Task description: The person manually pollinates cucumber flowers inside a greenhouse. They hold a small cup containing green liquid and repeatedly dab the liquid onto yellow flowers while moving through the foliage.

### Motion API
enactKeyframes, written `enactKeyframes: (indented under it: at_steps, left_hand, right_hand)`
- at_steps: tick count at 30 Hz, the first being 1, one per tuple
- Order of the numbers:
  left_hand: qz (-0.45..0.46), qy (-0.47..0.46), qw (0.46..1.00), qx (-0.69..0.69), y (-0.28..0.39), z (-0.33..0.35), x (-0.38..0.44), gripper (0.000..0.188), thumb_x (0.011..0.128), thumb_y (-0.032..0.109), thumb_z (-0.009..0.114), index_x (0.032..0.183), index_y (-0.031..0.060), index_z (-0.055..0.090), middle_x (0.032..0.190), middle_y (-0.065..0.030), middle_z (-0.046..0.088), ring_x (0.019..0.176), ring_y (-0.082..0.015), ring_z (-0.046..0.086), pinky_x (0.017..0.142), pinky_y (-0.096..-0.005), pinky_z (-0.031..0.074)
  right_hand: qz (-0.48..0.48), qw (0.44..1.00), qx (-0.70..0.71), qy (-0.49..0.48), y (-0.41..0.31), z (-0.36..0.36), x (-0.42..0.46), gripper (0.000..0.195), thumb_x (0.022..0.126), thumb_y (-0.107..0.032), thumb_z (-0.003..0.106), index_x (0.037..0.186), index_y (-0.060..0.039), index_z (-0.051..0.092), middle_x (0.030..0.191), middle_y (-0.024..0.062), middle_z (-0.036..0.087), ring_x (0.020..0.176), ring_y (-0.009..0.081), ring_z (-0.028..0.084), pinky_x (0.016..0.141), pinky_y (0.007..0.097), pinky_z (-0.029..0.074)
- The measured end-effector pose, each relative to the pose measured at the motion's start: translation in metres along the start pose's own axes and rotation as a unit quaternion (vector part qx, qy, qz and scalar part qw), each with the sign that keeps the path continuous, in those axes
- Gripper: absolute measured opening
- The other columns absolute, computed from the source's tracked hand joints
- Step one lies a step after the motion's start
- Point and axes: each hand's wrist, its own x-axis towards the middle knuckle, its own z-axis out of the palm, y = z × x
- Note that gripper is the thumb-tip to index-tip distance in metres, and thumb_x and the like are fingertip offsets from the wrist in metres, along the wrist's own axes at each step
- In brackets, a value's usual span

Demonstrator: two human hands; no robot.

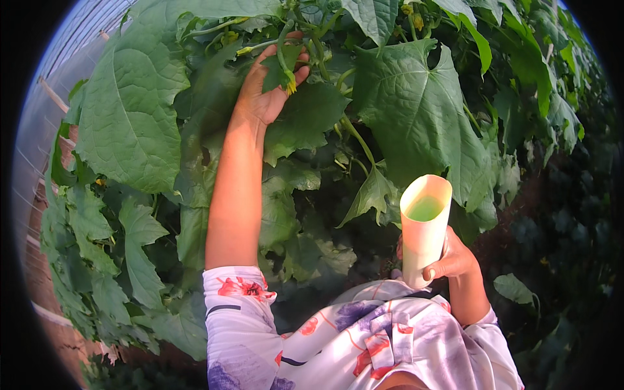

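My left hand reaches up into the foliage, palm turned toward me and fingers loosely curled. Across its palm lie a small leaf and a thin, curved young gourd with a yellow blossom at its lower tip. Whether the fingers grip the gourd or only rest behind it is unclear. Lower right, my right hand is closed around a tall, pale yellow plastic container. Its slanted opening faces up, and green liquid shows inside. Part of that hand is hidden behind the container.
Broad leaves of climbing gourd vines fill the view before me. A bent green stem runs down below my left hand. More yellow flowers hang at the top. At the left are plastic greenhouse sheeting and bare soil.
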Motion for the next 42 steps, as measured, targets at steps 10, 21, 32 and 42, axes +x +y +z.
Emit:
enactKeyframes:
  at_steps: [10,21,32,42]
  left_hand:
    - [-0.031,0.165,0.983,0.072,0.016,0.015,0.011,0.019,0.086,0.018,0.063,0.096,0.0028,0.059,0.082,-0.0048,0.058,0.071,-0.0145,0.060,0.048,-0.0194,0.042]
    - [-0.077,0.077,0.994,-0.016,0.016,-0.004,0.013,0.015,0.086,0.009,0.059,0.098,0.0008,0.056,0.090,-0.0150,0.059,0.076,-0.0177,0.057,0.048,-0.0210,0.040]
    - [-0.044,0.157,0.969,0.188,-0.010,0.032,-0.004,0.031,0.080,0.012,0.070,0.108,0.0059,0.059,0.100,-0.0032,0.059,0.087,-0.0114,0.057,0.062,-0.0220,0.041]
    - [0.034,0.208,0.966,0.152,-0.032,0.031,0.004,0.018,0.081,0.010,0.070,0.094,0.0058,0.058,0.085,-0.0030,0.061,0.078,-0.0121,0.060,0.071,-0.0252,0.052]
  right_hand:
    - [0.002,1.000,-0.009,-0.019,0.001,-0.010,-0.003,0.077,0.053,-0.031,0.090,0.112,0.0027,0.054,0.097,0.0140,0.064,0.087,0.0222,0.063,0.075,0.0341,0.051]
    - [0.002,0.999,-0.008,-0.031,0.002,-0.011,0.000,0.079,0.052,-0.033,0.089,0.112,0.0031,0.053,0.096,0.0151,0.063,0.087,0.0235,0.063,0.074,0.0350,0.050]
    - [0.003,0.999,0.009,-0.036,0.002,-0.010,0.000,0.082,0.050,-0.031,0.090,0.114,0.0030,0.051,0.096,0.0149,0.063,0.086,0.0234,0.063,0.073,0.0347,0.050]
    - [0.003,1.000,0.008,-0.023,0.001,-0.022,-0.007,0.080,0.051,-0.035,0.089,0.112,0.0030,0.052,0.095,0.0151,0.063,0.085,0.0235,0.063,0.073,0.0349,0.050]
